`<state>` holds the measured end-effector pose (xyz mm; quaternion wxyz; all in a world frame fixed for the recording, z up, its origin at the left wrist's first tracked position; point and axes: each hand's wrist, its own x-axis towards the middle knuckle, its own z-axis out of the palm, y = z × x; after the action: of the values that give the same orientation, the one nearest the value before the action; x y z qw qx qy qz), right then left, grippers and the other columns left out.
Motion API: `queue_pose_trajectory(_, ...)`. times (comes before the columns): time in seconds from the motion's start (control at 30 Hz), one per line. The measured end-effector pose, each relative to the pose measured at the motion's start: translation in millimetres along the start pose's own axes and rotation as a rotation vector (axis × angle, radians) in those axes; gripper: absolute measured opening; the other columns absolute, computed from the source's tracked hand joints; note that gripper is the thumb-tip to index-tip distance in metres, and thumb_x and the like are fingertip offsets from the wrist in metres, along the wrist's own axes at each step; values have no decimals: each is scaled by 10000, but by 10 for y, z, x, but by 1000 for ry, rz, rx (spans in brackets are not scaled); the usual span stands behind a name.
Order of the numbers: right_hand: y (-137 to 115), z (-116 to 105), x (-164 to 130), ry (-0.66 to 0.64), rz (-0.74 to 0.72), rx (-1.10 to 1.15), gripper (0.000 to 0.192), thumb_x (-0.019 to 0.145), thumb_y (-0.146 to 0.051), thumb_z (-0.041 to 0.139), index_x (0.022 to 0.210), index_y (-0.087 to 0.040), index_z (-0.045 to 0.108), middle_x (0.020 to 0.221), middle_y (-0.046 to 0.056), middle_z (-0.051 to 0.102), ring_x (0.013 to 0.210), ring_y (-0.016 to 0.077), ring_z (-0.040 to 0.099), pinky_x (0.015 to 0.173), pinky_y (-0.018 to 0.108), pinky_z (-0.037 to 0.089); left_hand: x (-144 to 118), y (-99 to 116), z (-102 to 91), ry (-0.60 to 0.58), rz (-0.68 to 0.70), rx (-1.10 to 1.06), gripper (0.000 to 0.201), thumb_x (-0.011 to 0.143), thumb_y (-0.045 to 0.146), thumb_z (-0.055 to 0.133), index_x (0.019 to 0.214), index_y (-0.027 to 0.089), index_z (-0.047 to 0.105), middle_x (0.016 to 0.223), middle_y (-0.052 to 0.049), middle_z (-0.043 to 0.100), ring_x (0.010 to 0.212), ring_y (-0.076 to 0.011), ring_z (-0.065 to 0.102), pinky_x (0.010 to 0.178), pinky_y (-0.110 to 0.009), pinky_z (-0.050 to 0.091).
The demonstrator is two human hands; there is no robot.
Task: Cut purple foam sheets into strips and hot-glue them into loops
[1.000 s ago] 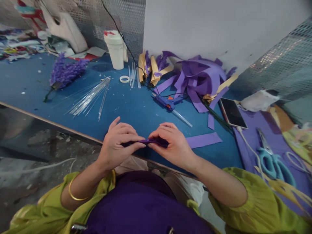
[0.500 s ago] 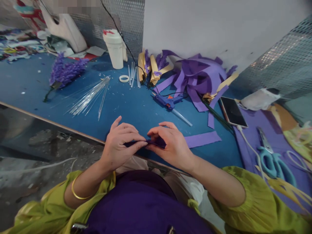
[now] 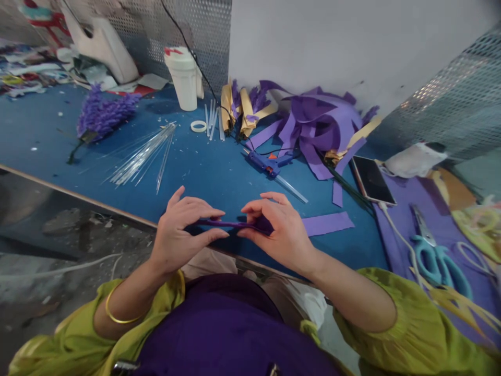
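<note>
From the head camera, the person's left hand (image 3: 178, 230) and right hand (image 3: 279, 230) both pinch a thin dark purple folded paper strip (image 3: 230, 224), one hand at each end. The strip sits just above the near wooden edge of the blue felt table (image 3: 219, 172). Bare blue table lies open right behind the hands. Past that is a blue hot glue gun (image 3: 268, 163), and to the left a spread of thin clear sticks (image 3: 144, 155). A flat light purple paper strip (image 3: 326, 223) lies just beside the right hand. No writing can be read
</note>
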<state>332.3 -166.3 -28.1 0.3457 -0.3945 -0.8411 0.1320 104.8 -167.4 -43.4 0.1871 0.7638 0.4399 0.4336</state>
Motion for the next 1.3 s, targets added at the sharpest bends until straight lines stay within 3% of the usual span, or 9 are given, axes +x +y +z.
queue_pose_trajectory(0.1,5,0,0,-8,-8,-12,296,823,-269,796,1044,-214,606,808,-38,721,748,144,673,1044,388,397,-12,-16,-8,30,-8,-6,69,810,342,772,790,276,764,770,31,748,807,-178,685,1192,-512,265)
queue_pose_trajectory(0.2,11,-2,6,-32,-43,-42,211,848,-275,775,996,-210,640,810,-36,721,748,137,666,1031,379,394,-14,-17,4,27,6,-11,107,827,286,747,721,279,745,717,43,736,809,-178,684,1198,-505,257)
queue_pose_trajectory(0.33,19,-15,15,-20,-58,-80,125,880,-284,740,946,-209,663,767,-41,698,725,129,649,1017,371,399,-19,-33,-2,49,-11,-27,98,757,329,823,819,281,765,792,30,757,842,-198,694,1192,-529,266)
queue_pose_trajectory(0.5,26,-24,12,-7,-60,-84,141,866,-278,756,934,-200,660,766,-45,703,707,124,645,1027,367,397,-32,-62,-31,85,9,-14,119,821,260,752,704,268,730,703,46,736,825,-187,700,1197,-533,263)
queue_pose_trajectory(0.77,45,-60,17,36,-55,-92,124,883,-281,737,943,-215,651,782,-44,717,693,121,649,1028,370,413,-40,-103,-40,104,-11,-20,113,833,277,732,721,265,737,723,39,742,814,-181,709,1200,-535,276)
queue_pose_trajectory(0.87,46,-69,20,48,-48,-102,107,890,-276,727,942,-221,651,784,-40,724,696,128,656,1021,374,424,-47,-119,-44,109,-22,-63,22,809,280,765,792,268,756,783,32,761,825,-177,713,1201,-523,288)
queue_pose_trajectory(0.93,48,-76,21,64,-43,-103,105,890,-273,727,941,-221,651,777,-38,724,699,132,662,1014,373,431,-51,-127,-50,123,-33,-80,64,781,280,795,836,271,764,823,29,769,823,-175,715,1200,-523,295)
queue_pose_trajectory(1.13,56,-90,20,67,-41,-111,116,882,-273,737,938,-221,650,783,-33,730,706,134,665,1016,375,434,-49,-131,-58,160,-52,-93,119,816,271,746,697,268,739,711,49,745,792,-172,719,1200,-519,310)
queue_pose_trajectory(1.3,72,-117,31,87,-11,-123,96,893,-295,721,921,-233,653,755,-40,716,677,135,650,997,383,457,-82,-137,-74,143,-187,-224,252,962,351,551,922,269,786,912,12,789,909,-184,733,1171,-504,386)
